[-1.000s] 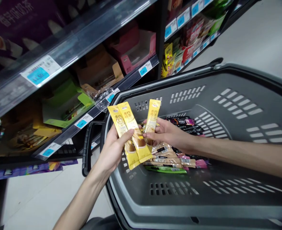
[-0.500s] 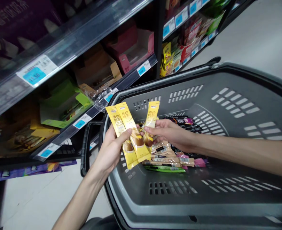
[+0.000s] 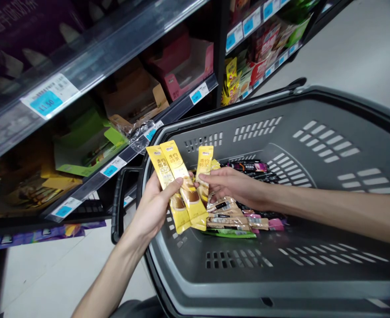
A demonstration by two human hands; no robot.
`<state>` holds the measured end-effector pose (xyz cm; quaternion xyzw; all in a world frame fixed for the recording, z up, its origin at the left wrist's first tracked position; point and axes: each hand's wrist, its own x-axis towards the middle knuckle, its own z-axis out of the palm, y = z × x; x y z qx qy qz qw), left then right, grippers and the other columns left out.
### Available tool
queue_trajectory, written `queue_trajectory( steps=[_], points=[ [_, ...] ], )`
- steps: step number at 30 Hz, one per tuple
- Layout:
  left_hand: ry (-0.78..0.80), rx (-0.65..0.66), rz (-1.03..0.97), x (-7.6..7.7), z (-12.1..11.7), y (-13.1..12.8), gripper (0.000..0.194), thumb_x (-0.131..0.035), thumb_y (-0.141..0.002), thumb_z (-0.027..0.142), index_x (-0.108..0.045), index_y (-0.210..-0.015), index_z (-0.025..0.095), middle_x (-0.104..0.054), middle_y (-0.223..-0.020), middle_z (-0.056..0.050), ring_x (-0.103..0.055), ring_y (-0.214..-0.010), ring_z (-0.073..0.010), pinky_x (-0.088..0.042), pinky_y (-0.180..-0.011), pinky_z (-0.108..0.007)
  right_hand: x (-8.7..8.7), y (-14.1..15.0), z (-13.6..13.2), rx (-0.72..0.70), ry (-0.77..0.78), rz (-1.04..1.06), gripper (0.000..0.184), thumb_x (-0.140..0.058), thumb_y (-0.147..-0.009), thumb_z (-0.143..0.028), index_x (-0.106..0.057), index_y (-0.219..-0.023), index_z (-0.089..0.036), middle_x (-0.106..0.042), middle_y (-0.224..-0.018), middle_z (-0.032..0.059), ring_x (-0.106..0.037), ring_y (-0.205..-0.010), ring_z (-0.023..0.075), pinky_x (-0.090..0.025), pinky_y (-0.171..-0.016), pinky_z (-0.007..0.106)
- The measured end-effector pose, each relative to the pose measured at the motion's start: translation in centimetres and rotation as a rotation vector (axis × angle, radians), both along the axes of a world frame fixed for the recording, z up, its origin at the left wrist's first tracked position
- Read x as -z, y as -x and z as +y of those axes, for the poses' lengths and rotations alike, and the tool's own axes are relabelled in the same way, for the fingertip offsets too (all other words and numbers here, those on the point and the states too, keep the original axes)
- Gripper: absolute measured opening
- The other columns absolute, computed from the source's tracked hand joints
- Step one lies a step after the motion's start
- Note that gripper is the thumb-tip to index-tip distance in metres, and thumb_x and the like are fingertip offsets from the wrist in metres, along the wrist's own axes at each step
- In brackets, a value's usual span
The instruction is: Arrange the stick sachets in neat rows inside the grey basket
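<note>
My left hand [image 3: 153, 206] is closed around two yellow stick sachets [image 3: 177, 176], held fanned and upright over the near left corner of a grey shopping basket [image 3: 281, 274]. My right hand [image 3: 230, 184] reaches in from the right and pinches a third yellow sachet [image 3: 204, 165], which stands right beside the other two and touches them near the bottom. Below both hands a heap of sachets [image 3: 238, 218] lies on the basket floor: beige, pink, green and dark ones.
Store shelves [image 3: 108, 57] rise at the left with blue price tags [image 3: 45, 98] and opened display cartons in green [image 3: 89, 141], brown [image 3: 135, 99] and pink [image 3: 185, 66]. The basket's black handle [image 3: 118, 207] sits beside the lowest shelf. Pale floor [image 3: 364, 48] lies at upper right.
My right hand has brought the third yellow sachet leftward and a little lower, up against the two in my left hand. My left hand has hardly moved.
</note>
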<state>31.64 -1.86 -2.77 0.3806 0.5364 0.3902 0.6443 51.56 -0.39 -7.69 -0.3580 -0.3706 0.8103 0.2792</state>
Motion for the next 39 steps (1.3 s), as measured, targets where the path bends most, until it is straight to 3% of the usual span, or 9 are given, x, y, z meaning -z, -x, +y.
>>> queue_trajectory(
  steps=[5,10,18,24,34,39],
  points=[
    [-0.004,0.001,0.006,0.0,0.0,-0.1,0.045,-0.076,-0.081,0.028,-0.06,-0.122,0.014,-0.068,-0.125,-0.015,-0.071,-0.102,-0.0299,-0.057,-0.092,-0.042,0.1,0.0,-0.2,0.031,-0.093,-0.027,0.039,-0.068,-0.088,-0.05,-0.076,-0.082,-0.013,-0.075,-0.085,0.0088,-0.065,-0.075,0.0163,-0.049,-0.074,0.031],
    [-0.002,0.017,0.006,-0.1,0.0,-0.1,0.046,-0.076,-0.081,0.028,-0.061,-0.122,0.015,-0.068,-0.125,-0.015,-0.071,-0.103,-0.0302,-0.055,-0.096,-0.044,-0.3,0.1,-0.1,0.079,-0.108,-0.115,0.041,-0.073,-0.082,-0.053,-0.078,-0.078,-0.013,-0.074,-0.075,0.0083,-0.061,-0.063,0.0146,-0.046,-0.063,0.029],
    [-0.013,0.032,0.012,0.0,0.1,-0.2,0.045,-0.074,-0.082,0.027,-0.059,-0.124,0.015,-0.069,-0.124,-0.014,-0.07,-0.104,-0.0297,-0.056,-0.092,-0.042,0.0,-0.2,0.5,-0.004,-0.152,-0.073,0.042,-0.072,-0.082,-0.055,-0.075,-0.071,-0.014,-0.074,-0.071,0.0061,-0.062,-0.063,0.0136,-0.048,-0.065,0.027],
    [-0.008,0.051,0.024,-0.1,0.1,-0.2,0.038,-0.073,-0.083,0.028,-0.064,-0.117,0.014,-0.069,-0.124,-0.014,-0.07,-0.103,-0.0298,-0.057,-0.091,-0.042,0.8,-0.3,0.7,-0.073,-0.142,-0.021,0.032,-0.071,-0.085,-0.048,-0.076,-0.081,-0.016,-0.075,-0.083,0.0058,-0.063,-0.07,0.014,-0.049,-0.068,0.027],
    [-0.002,0.079,0.017,-0.1,-0.1,-0.1,0.042,-0.074,-0.082,0.028,-0.063,-0.122,0.017,-0.068,-0.126,-0.012,-0.07,-0.106,-0.0302,-0.053,-0.099,-0.045,-0.1,-0.2,0.4,0.002,-0.146,-0.076,0.03,-0.081,-0.075,-0.043,-0.076,-0.071,-0.015,-0.071,-0.068,0.0029,-0.055,-0.058,0.011,-0.044,-0.059,0.025],
    [0.004,0.087,0.017,-0.1,-0.2,0.0,0.046,-0.074,-0.082,0.028,-0.061,-0.125,0.018,-0.068,-0.127,-0.012,-0.069,-0.106,-0.0301,-0.052,-0.1,-0.045,-0.5,-0.3,0.4,-0.037,-0.146,-0.084,0.035,-0.076,-0.079,-0.048,-0.076,-0.072,-0.015,-0.074,-0.071,0.0064,-0.059,-0.057,0.0126,-0.045,-0.058,0.027]
  ],
)
